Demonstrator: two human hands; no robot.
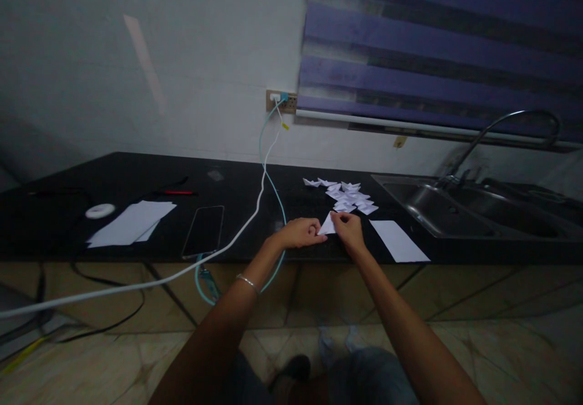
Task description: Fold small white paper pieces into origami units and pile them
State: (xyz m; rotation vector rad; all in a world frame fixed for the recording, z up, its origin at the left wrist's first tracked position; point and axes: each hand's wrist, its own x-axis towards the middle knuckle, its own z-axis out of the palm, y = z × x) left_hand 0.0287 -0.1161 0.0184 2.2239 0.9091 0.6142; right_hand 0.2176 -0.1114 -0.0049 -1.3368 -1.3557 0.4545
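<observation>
Countertop [241, 186], black, spans the view, and towards its left end, at nine o'clock from the folded paper [328, 226], lies a round white object [100, 211]. Just beside it, also at nine o'clock, white sheets [127, 223] overlap in a loose stack. A thin red object [178, 192] lies between nine and ten o'clock. Next comes a dark-screened phone [203, 232] at nine o'clock, near the front edge; the white cable [255, 207] runs from low at the left past its lower end and up to a wall socket [288, 102] at eleven o'clock. From that socket a teal cable [276, 189] drops behind the left wrist. The left hand [298, 233] is mostly closed, fingers curled and thumb stretched out, holding the lower left corner of the folded paper, a small white triangle near the counter's front edge. At three o'clock from the left hand, the right hand [350, 229] pinches the paper's right side, fingertips brought together. Small folded paper boats [348, 195] crowd between one and two o'clock. A single white sheet [399, 241] lies flat just past three o'clock, near the metal sink [421, 206], whose curved faucet [492, 122] rises at two o'clock.
</observation>
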